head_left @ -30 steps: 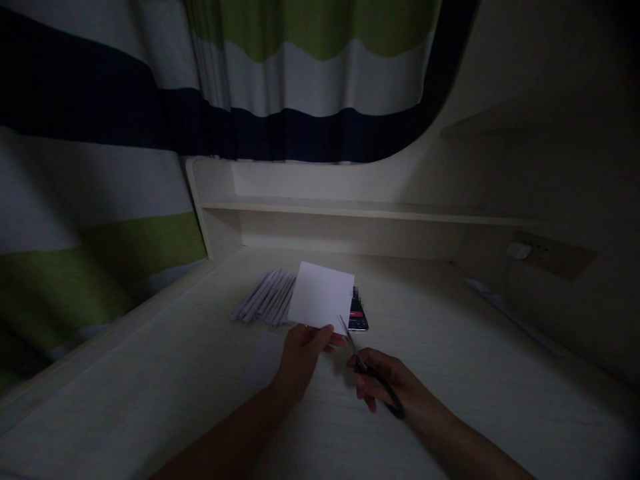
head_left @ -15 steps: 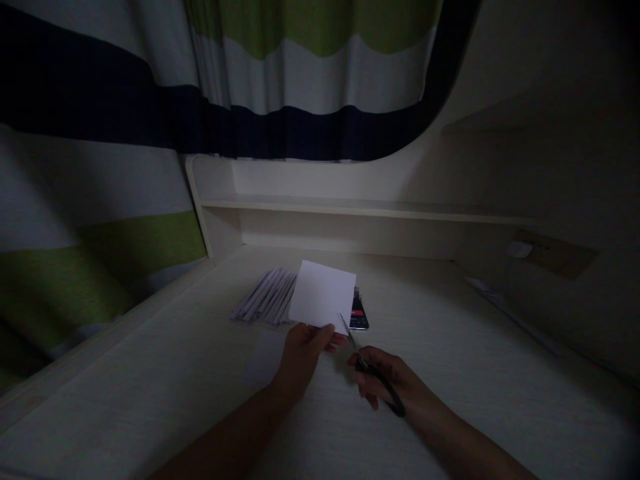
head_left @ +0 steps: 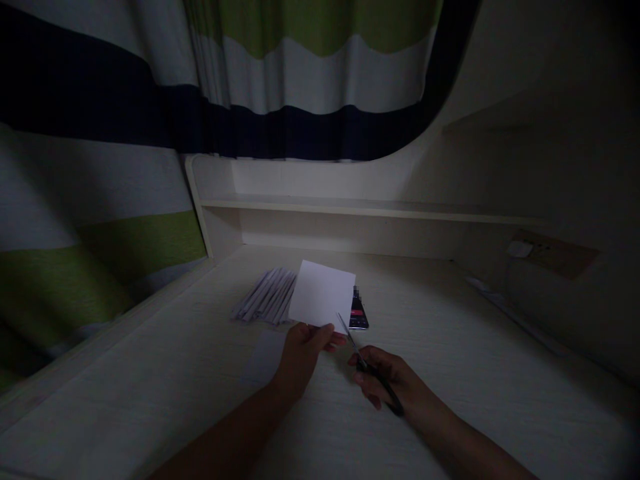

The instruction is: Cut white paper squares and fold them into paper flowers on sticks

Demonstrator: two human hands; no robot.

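Note:
A square white sheet of paper (head_left: 321, 293) is pinched along its lower edge by my left hand (head_left: 306, 347), thumb on top. My right hand (head_left: 383, 377) is closed round the black handles of a pair of scissors (head_left: 381, 385). Their metal blades point up and left, and the tips overlap the lower right corner of the sheet. Whether the blades are parted there is hard to make out. Partly behind the paper, on its right, lies a phone (head_left: 359, 317) with a lit screen.
Several folded paper strips (head_left: 265, 295) lie in a fanned pile left of the sheet. Another flat white paper (head_left: 263, 358) rests on the desk (head_left: 440, 320) beside my left wrist. A shelf (head_left: 350, 207) runs along the back, with a striped curtain (head_left: 320, 80) above.
The scissors have shifted very slightly to the left against the paper's lower right corner. Both hands keep the same hold, and the paper is almost still.

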